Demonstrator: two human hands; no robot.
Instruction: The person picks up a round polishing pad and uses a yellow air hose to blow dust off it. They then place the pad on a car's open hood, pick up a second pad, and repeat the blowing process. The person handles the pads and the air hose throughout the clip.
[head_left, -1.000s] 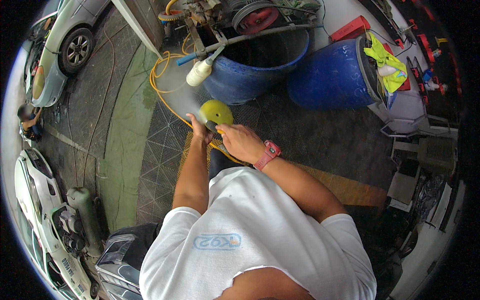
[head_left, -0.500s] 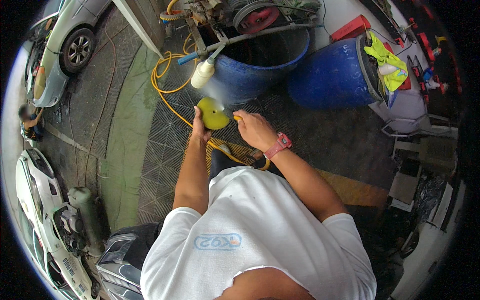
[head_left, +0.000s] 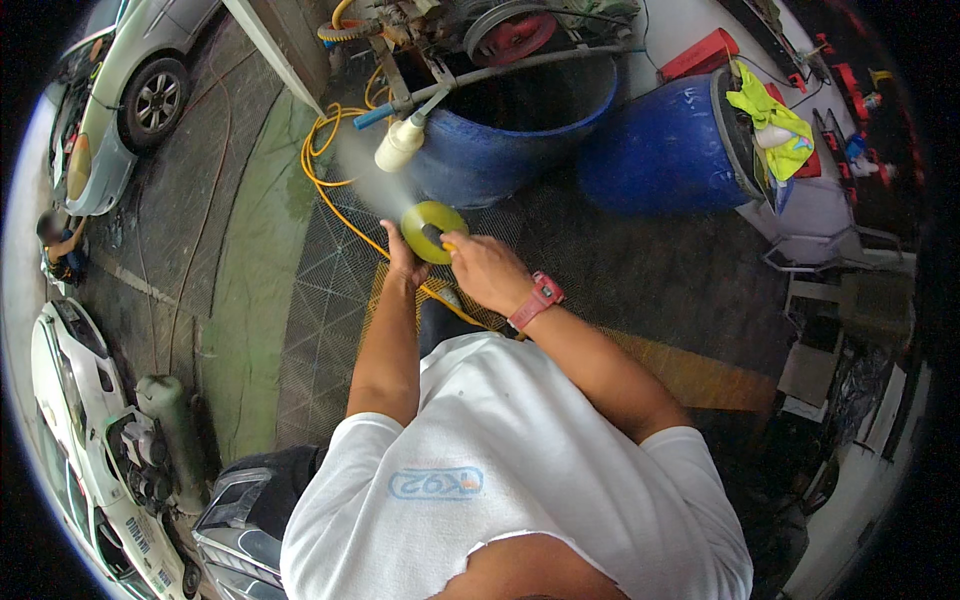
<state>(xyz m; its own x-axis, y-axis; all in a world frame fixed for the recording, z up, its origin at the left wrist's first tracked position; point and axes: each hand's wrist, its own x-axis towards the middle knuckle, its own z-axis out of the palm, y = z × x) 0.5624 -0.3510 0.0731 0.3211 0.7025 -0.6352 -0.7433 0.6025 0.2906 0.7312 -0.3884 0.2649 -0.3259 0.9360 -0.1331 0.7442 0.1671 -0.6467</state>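
A round yellow-green foam polishing pad [head_left: 416, 222] is held in front of my body, a little above the mat. My left hand [head_left: 404, 262] grips it from the left, thumb up along the rim and fingers beneath. My right hand [head_left: 488, 272], with a red watch on the wrist, closes round an air blow gun [head_left: 433, 235] whose dark tip lies over the pad's middle; most of the gun is hidden by my fingers. A whitish cloud streams from the pad toward the upper left. Just beyond the pad hangs a white bottle [head_left: 399, 145].
A blue barrel [head_left: 480, 165] stands ahead under a belt-driven machine [head_left: 510, 35]. A second blue barrel [head_left: 650, 145] is to the right, with a yellow-green cloth. A yellow hose [head_left: 330, 190] loops over the floor on the left. Cars and a person [head_left: 62, 245] are at far left.
My right hand has moved left, bringing the blow gun over the pad. The pad has shifted slightly right and down. The whitish cloud now spreads farther left.
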